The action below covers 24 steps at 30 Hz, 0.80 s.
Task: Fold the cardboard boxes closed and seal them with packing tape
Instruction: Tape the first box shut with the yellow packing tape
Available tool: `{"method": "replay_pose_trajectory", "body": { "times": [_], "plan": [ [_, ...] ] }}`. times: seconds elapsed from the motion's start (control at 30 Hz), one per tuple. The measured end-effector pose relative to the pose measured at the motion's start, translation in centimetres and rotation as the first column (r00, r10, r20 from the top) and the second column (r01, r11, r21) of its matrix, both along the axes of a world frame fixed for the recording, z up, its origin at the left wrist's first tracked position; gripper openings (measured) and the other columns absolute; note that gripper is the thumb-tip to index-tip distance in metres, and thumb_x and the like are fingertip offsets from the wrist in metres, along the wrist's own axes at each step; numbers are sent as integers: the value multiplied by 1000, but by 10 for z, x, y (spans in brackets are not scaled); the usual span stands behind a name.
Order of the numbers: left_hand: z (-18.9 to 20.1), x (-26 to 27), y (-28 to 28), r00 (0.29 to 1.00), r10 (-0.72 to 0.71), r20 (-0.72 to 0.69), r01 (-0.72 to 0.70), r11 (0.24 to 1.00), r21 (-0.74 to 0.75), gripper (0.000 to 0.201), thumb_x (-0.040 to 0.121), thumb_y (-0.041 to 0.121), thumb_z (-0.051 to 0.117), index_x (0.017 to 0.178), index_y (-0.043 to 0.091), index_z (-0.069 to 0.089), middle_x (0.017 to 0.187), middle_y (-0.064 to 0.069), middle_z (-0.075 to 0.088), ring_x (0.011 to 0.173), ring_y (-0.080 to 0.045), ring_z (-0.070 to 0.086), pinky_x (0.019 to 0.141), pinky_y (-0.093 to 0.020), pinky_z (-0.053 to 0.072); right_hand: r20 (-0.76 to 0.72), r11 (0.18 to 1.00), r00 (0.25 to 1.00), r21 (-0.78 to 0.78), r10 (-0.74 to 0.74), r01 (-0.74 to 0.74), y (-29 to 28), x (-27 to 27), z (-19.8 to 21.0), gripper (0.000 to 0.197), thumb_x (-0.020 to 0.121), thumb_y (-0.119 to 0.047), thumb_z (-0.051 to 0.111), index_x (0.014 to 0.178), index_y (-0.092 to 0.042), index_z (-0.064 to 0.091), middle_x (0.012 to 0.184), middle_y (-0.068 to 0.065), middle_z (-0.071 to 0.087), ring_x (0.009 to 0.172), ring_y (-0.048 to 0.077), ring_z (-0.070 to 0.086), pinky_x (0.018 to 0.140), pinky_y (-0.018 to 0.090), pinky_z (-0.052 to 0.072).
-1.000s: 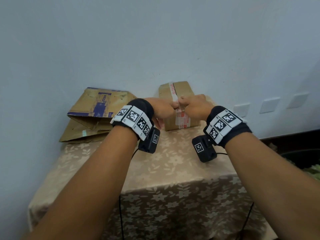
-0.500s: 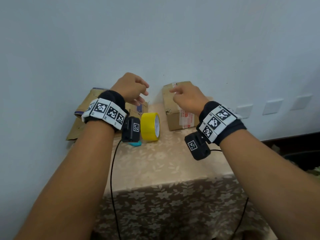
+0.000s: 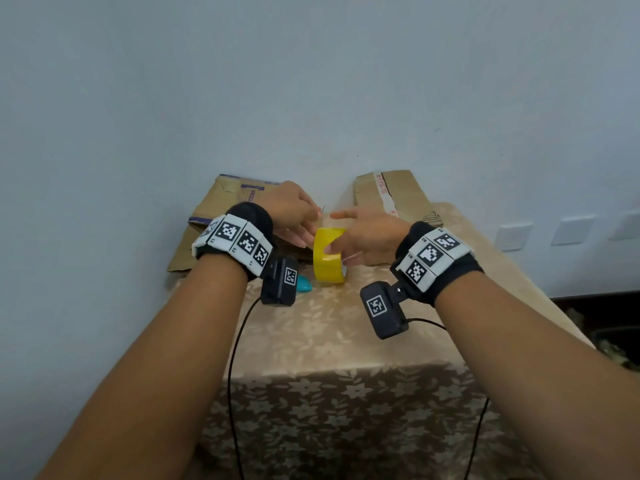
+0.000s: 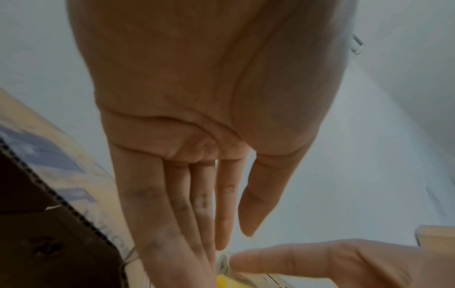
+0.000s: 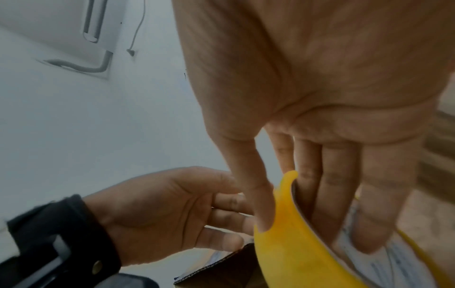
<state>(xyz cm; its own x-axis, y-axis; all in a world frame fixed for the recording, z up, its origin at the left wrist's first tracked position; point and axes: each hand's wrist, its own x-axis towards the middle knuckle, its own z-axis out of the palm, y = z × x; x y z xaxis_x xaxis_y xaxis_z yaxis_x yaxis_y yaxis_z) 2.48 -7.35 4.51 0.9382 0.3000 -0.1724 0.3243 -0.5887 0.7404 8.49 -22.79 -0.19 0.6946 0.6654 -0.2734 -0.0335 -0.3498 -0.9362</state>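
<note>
Right hand (image 3: 367, 237) now around tape roll (image 3: 327, 263)

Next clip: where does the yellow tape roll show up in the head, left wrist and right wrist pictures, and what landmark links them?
Head: tape roll stands on edge mid-frame on the table, right hand gripping it, thumb outside, fingers through the core.
Left wrist: only a yellow sliver at the bottom edge.
Right wrist: large, bottom right.
Shared landmark: the left hand, beside the roll.

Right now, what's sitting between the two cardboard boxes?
The yellow tape roll, gripped by the right hand, stands between the flattened box and the small box, in the head view.
</note>
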Motion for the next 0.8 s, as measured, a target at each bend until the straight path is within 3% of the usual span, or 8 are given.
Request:
{"method": "replay_pose_trajectory", "body": {
  "times": [0.07, 0.2, 0.33, 0.43, 0.53, 0.63, 0.73, 0.8],
  "plan": [
    [-2, -2, 2, 1000, 6, 20, -6, 1000, -9, 17, 101, 7, 57, 116, 4, 64, 93, -17, 75, 74, -24, 77, 62, -30, 64, -29, 996, 999, 89, -24, 27, 2, 3, -6, 88, 84, 14, 73, 155, -25, 36, 137, 23, 58, 120, 39, 63, 100, 51, 55],
    [-8, -6, 1, 992, 48, 119, -47, 999, -12, 17, 103, 16, 56, 112, 8, 66, 97, -13, 74, 77, -24, 77, 67, -33, 64, 87, 989, 996, 150, -24, 10, 2, 4, -5, 92, 82, 13, 75, 154, -32, 38, 122, 18, 63, 111, 33, 67, 84, 44, 62],
    [-25, -10, -5, 976, 44, 215, -38, 999, -33, 29, 105, 34, 53, 117, 13, 69, 107, -7, 71, 90, -25, 75, 76, -42, 65, 90, 967, 996, 256, -7, -16, -3, 3, -8, 93, 83, 16, 72, 156, -30, 36, 102, 16, 72, 112, 35, 70, 96, 54, 57],
    [-36, -16, -11, 952, 47, 303, -32, 998, -56, 31, 104, 37, 51, 120, 17, 69, 110, -7, 71, 93, -25, 73, 75, -47, 64, 73, 946, 997, 323, -23, -2, -5, 1, -12, 93, 84, 13, 74, 157, -30, 36, 102, 20, 73, 111, 35, 71, 97, 55, 56],
    [-43, -22, -13, 923, 81, 375, -46, 994, -102, 32, 105, 35, 50, 127, 19, 66, 116, -6, 69, 98, -24, 71, 80, -50, 63, 87, 930, 996, 368, -36, 2, -5, -3, -16, 94, 84, 12, 73, 158, -30, 34, 118, 34, 66, 114, 41, 67, 98, 58, 55],
    [-46, -25, -11, 897, 111, 428, -53, 988, -146, 35, 103, 40, 52, 132, 24, 63, 119, 0, 69, 105, -21, 70, 90, -49, 60, 38, 898, 997, 439, -65, 42, -3, -5, -16, 88, 87, 10, 72, 157, -29, 35, 122, 33, 66, 112, 38, 70, 94, 51, 59],
    [-48, -28, -13, 874, 155, 462, -14, 956, -293, 35, 105, 33, 53, 137, 20, 58, 119, -6, 70, 104, -22, 72, 82, -38, 63, -119, 814, 985, 555, -127, 172, -2, -1, -14, 70, 93, 2, 70, 152, -25, 43, 114, 19, 73, 92, 25, 76, 77, 38, 63],
    [-49, -32, -14, 854, 167, 494, 17, 938, -346, 34, 105, 28, 55, 138, 18, 57, 117, -9, 71, 100, -20, 73, 77, -35, 63, -210, 755, 966, 607, -150, 249, -1, 3, -13, 62, 94, 1, 68, 149, -19, 45, 108, 15, 74, 84, 23, 76, 74, 37, 63]
  ]
}}
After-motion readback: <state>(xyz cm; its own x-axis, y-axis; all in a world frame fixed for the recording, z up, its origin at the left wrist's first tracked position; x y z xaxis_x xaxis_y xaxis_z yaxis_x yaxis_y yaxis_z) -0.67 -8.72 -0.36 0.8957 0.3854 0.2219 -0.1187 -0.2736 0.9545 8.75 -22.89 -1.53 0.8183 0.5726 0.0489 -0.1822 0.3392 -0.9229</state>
